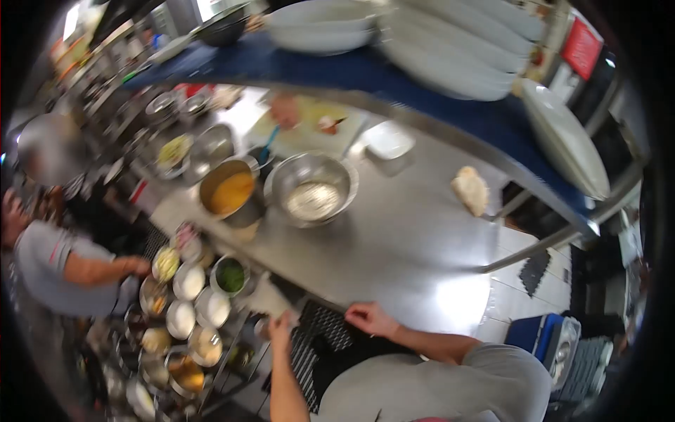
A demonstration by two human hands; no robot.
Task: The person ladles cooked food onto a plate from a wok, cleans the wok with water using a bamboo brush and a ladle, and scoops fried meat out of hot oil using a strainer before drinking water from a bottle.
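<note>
My left hand (280,328) is low in the view, beside the metal pots; its fingers are smeared, and what they hold, if anything, cannot be made out. My right hand (371,319) is at the front edge of the steel counter (394,239), its fingers curled together; anything inside them is hidden. On the counter stands a steel bowl (311,190) with a pale content. To its left is a pot of orange liquid (230,190). Nearest to my left hand is a pot of chopped greens (230,275).
Several metal containers (181,318) fill the lower left, where a person (67,267) reaches in. A cutting board (309,126), a white dish (389,140) and a pale lump (470,190) lie on the counter. Stacked plates (457,53) rest on the blue shelf (394,90).
</note>
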